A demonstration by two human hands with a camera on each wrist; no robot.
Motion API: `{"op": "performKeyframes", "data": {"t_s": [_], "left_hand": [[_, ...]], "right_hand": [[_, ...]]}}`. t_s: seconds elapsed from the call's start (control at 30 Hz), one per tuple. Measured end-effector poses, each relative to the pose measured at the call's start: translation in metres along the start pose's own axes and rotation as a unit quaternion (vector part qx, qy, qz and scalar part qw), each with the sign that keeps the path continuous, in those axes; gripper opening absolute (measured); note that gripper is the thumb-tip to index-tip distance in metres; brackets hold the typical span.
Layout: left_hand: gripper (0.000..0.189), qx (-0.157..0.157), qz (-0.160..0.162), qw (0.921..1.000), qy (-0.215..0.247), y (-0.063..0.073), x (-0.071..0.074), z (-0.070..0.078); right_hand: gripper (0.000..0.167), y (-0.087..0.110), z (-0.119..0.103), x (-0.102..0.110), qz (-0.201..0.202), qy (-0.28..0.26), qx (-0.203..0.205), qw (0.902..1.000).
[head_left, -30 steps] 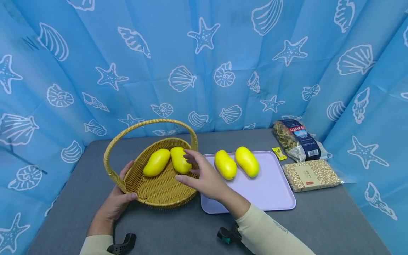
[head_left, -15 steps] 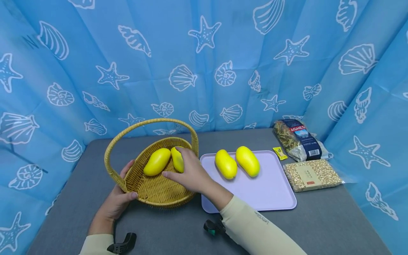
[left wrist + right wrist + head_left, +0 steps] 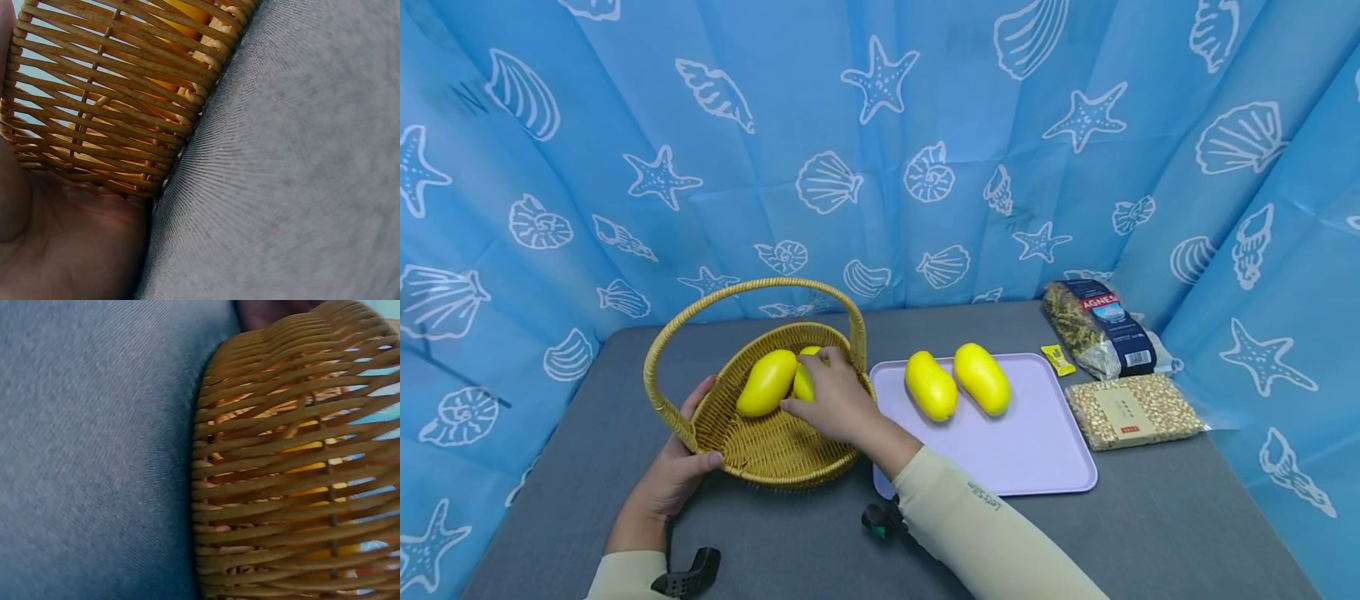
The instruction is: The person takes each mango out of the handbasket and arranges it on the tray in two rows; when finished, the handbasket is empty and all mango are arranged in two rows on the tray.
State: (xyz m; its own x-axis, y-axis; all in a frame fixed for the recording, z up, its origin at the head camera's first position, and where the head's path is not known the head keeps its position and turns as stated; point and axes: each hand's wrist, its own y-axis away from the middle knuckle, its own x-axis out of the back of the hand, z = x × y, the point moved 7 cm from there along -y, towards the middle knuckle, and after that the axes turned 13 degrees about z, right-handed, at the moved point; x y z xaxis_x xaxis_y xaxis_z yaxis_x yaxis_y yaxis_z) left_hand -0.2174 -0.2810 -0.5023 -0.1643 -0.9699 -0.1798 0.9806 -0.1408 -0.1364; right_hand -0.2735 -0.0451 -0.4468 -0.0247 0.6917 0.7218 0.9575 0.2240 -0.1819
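The wicker basket [image 3: 767, 450] with a tall arched handle stands at the left of the table. My left hand [image 3: 673, 475] grips its left side, thumb over the rim; in the left wrist view the palm [image 3: 81, 244] lies against the woven wall. Inside lie two yellow mangoes side by side. My right hand [image 3: 835, 400] reaches over the right rim and grips the right mango [image 3: 802, 385], thumb in front and fingers behind, hiding most of it. The left mango [image 3: 766, 385] is against it. In the right wrist view the basket wall [image 3: 281, 487] blocks the hand's fingers.
A lilac tray [image 3: 1022, 458] sits right of the basket, bearing two more mangoes [image 3: 931, 387]. Beyond it lie a small yellow packet [image 3: 1057, 360], a dark-blue labelled bag [image 3: 1101, 325] and a clear pack of pale grains [image 3: 1135, 412]. A blue shell-print curtain [image 3: 880, 208] hangs behind the grey table.
My right hand has moved left into the basket and closed round the right mango, which has shifted left against the other one. The left hand has stayed on the basket.
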Motion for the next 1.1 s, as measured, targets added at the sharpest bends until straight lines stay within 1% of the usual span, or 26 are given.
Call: {"op": "performKeyframes", "data": {"t_s": [0.13, 0.23, 0.33, 0.4, 0.53, 0.63, 0.93, 1.1], "left_hand": [[0.108, 0.0, 0.0, 1.0, -0.001, -0.0002, -0.0001, 0.0004], [0.108, -0.001, -0.002, 1.0, -0.002, -0.0002, -0.0006, 0.0008], [0.108, -0.001, -0.005, 1.0, -0.001, -0.0006, -0.001, 0.0011], [0.108, -0.001, -0.006, 1.0, 0.0, -0.0008, -0.0012, 0.0013], [0.109, 0.0, -0.004, 1.0, -0.003, -0.0009, -0.0016, 0.0014], [0.109, 0.001, -0.002, 1.0, -0.008, -0.0007, -0.0017, 0.0011], [0.109, 0.002, 0.0, 1.0, -0.003, 0.0, -0.0009, 0.0001], [0.108, 0.003, -0.002, 1.0, -0.003, -0.0003, -0.0006, -0.0009]], "right_hand": [[0.074, -0.0026, 0.0008, -0.0077, -0.006, 0.039, -0.013, 0.9991], [0.063, -0.0041, 0.0015, -0.0098, -0.003, 0.057, -0.018, 0.9982], [0.055, -0.0049, 0.0009, -0.0091, 0.002, 0.058, -0.015, 0.9982], [0.059, -0.0051, 0.0007, -0.0088, -0.001, 0.055, -0.014, 0.9984], [0.077, -0.0049, 0.0007, -0.0099, -0.021, 0.038, -0.024, 0.9988], [0.083, -0.0048, 0.0011, -0.0111, -0.031, 0.035, -0.029, 0.9985], [0.083, -0.0043, 0.0032, -0.0115, -0.028, 0.028, -0.038, 0.9985], [0.083, -0.0053, 0.0025, -0.0098, -0.02, 0.024, -0.031, 0.999]]}}
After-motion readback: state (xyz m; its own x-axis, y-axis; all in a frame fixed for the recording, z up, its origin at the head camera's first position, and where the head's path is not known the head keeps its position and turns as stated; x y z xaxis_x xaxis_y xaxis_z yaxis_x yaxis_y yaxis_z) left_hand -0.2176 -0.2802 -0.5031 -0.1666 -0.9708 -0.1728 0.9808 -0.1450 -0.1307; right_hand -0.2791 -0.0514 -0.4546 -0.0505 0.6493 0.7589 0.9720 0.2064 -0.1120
